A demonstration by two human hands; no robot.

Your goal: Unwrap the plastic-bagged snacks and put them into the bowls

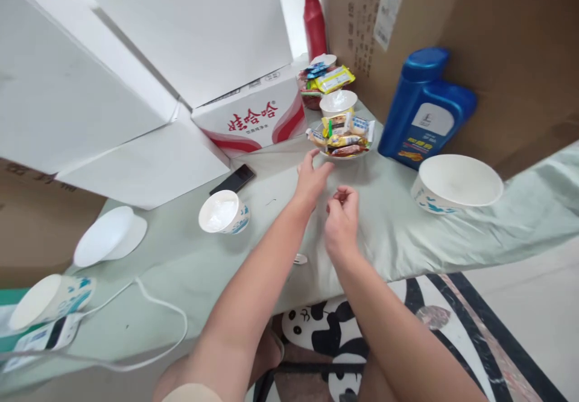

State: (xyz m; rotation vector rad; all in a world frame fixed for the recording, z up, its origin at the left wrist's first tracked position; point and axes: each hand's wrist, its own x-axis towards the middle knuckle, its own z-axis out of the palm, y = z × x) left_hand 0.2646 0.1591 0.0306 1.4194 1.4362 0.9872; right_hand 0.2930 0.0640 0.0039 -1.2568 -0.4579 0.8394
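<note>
My left hand [313, 180] reaches to the near edge of a plate of wrapped snacks [346, 139], its fingers spread and nothing visible in them. Just to its right, above the cloth, is my right hand [342, 221]. Its fingers are curled together, and whatever they may hold is hidden. Behind the snacks stands a white paper bowl [338, 102], with more colourful packets [333, 79] piled farther back. A small white object [300, 259] lies on the table beside my left forearm.
Left of my arms are a paper bowl [221, 213], a phone [234, 179], and a white cable [169, 305]. A red-and-white carton [253, 118] and red bottle [315, 25] stand behind. A blue bottle [423, 112] and large paper bowl [459, 183] are right.
</note>
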